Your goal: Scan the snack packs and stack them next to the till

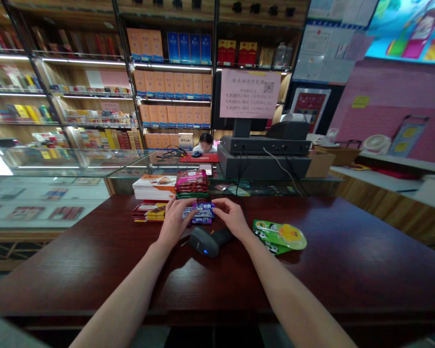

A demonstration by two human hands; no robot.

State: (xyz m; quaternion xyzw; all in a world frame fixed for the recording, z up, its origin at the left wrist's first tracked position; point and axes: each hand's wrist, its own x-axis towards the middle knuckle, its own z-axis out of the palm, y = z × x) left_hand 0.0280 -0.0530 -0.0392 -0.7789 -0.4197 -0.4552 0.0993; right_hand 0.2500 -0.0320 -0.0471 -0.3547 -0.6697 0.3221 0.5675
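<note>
Small purple candy packets lie in a short stack on the dark wooden counter. My left hand is closed on the stack's left side, thumb in front and fingers behind. At the right end, my right hand pinches the top purple packet between thumb and fingertips. Just behind stand piled red and pink snack packs. Yellow packets and dark red packets lie to the left of my left hand. A black barcode scanner rests in front, between my forearms.
White boxes sit behind the yellow packets. Green cards with a yellow duck shape lie right of my right hand. A cash register with cables stands on the glass counter. Behind it a person is partly visible before stocked shelves.
</note>
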